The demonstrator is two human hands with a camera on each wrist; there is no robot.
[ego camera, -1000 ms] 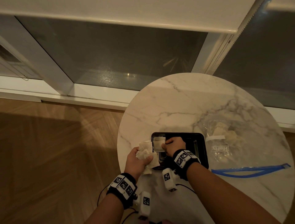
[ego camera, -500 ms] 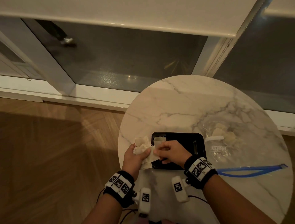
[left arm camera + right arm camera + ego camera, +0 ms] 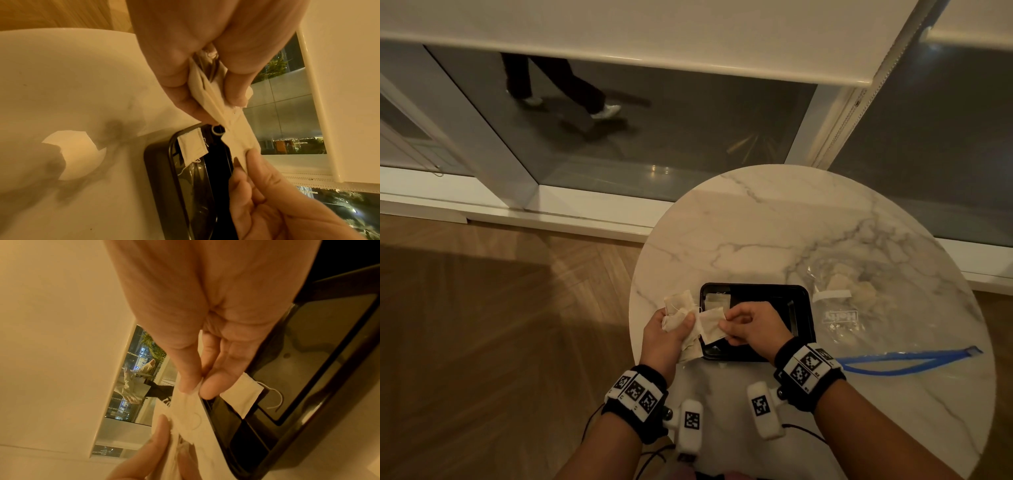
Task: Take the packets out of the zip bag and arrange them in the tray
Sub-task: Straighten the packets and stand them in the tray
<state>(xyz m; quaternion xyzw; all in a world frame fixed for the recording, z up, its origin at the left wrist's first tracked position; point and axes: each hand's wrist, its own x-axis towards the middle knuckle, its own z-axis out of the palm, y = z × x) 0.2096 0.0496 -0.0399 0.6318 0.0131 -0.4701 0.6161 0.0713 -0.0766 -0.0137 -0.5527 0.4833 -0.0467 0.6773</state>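
**Packets: thin, limp, light; pinch by the edge**

Left to right. Our left hand (image 3: 669,330) clamps a bunch of packets (image 3: 680,310) between thumb and curled fingers, over the table's (image 3: 774,233) near-left edge. They read as thin paper sachets with loose strings, soft and creased, likely to snag on each other. Our right hand (image 3: 751,327) pinches one packet (image 3: 711,323) by its corner, thumb against fingertip, over the tray (image 3: 803,308). One packet (image 3: 192,146) already lies flat in the tray's far-left corner. Right of the tray the zip bag (image 3: 859,308) lies open, more packets inside. We judge an edge pinch enough; peel singly, lay flat.
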